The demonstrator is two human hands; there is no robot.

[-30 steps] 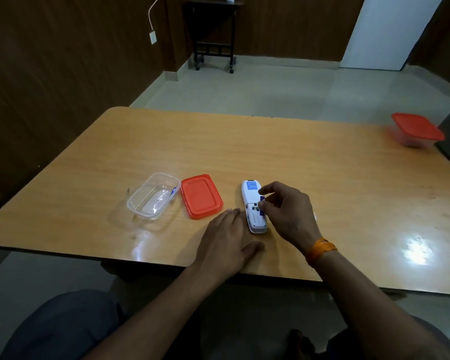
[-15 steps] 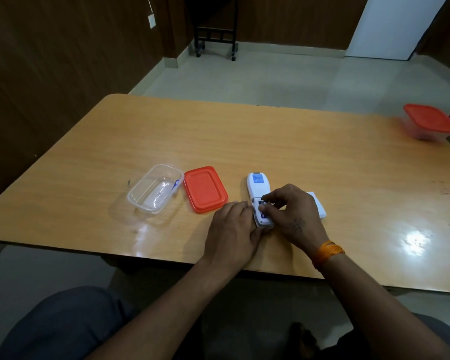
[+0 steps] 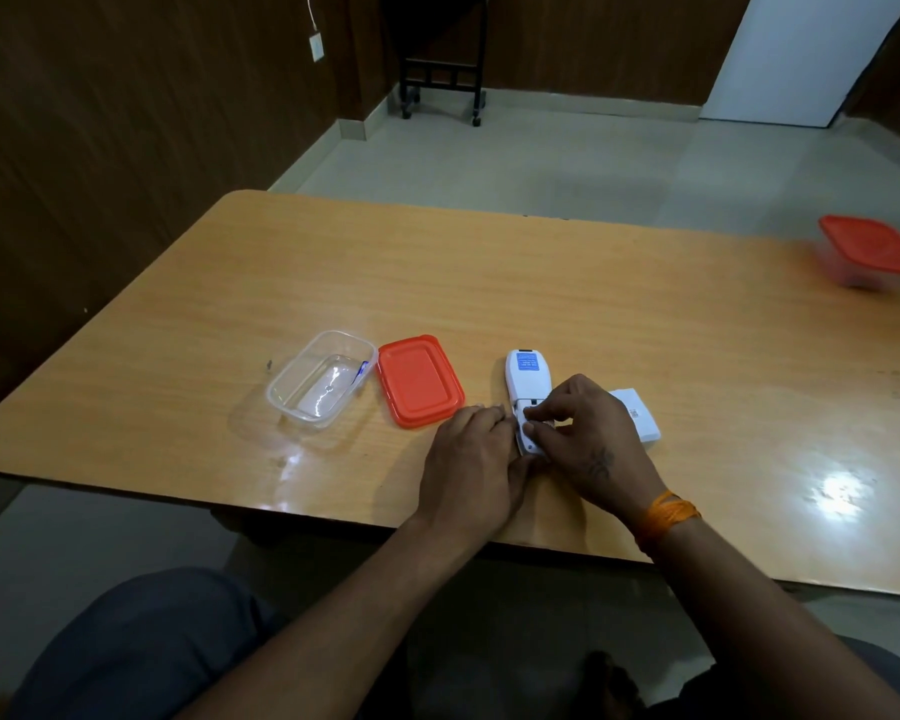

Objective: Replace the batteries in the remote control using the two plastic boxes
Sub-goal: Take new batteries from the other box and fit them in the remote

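Note:
The white remote (image 3: 527, 375) lies back-up on the wooden table (image 3: 593, 304), its battery compartment open at the near end. My right hand (image 3: 588, 433) curls over that compartment, and its fingertips pinch a battery that is mostly hidden under them. My left hand (image 3: 476, 459) lies flat on the table with straight fingers against the remote's left side. The open clear plastic box (image 3: 302, 402) stands to the left with a blue battery (image 3: 362, 368) inside. Its orange lid (image 3: 419, 379) lies beside it. A second box (image 3: 871, 252), closed with an orange lid, sits at the far right.
The white battery cover (image 3: 640, 420) lies just right of my right hand. The table's near edge runs close below both wrists. Beyond the table there is tiled floor, a dark wheeled stand (image 3: 442, 70) by the wall and a white door.
My right hand has brought the blue battery down from above the remote into the compartment. My left hand has slid closer against the remote's side.

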